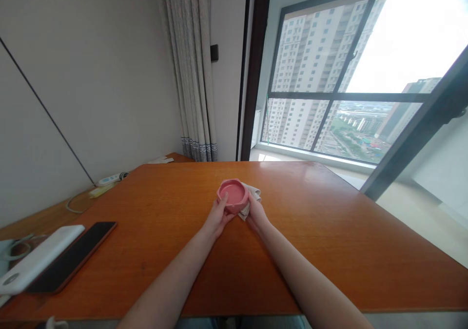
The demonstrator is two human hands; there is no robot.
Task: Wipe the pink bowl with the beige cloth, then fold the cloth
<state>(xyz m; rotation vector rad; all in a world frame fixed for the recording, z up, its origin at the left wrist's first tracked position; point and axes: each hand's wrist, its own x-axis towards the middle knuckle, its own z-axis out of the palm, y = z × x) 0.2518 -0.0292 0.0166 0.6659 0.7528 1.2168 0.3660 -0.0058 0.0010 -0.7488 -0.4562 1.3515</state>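
Two hands met around a small pink bowl (232,195) near the middle of the wooden table (329,241): the left hand (218,217) cupped its near left rim with the thumb hooked over the edge, while the right hand (257,214) closed on a pale cloth (251,198) pressed to the bowl's right side. Judged by its thick, glossy look, the bowl seemed stiff, breakable and somewhat slippery, best gripped across the rim. Both forearms reached forward and converged; a phone (73,257) and power bank (38,258) lay well apart at left.
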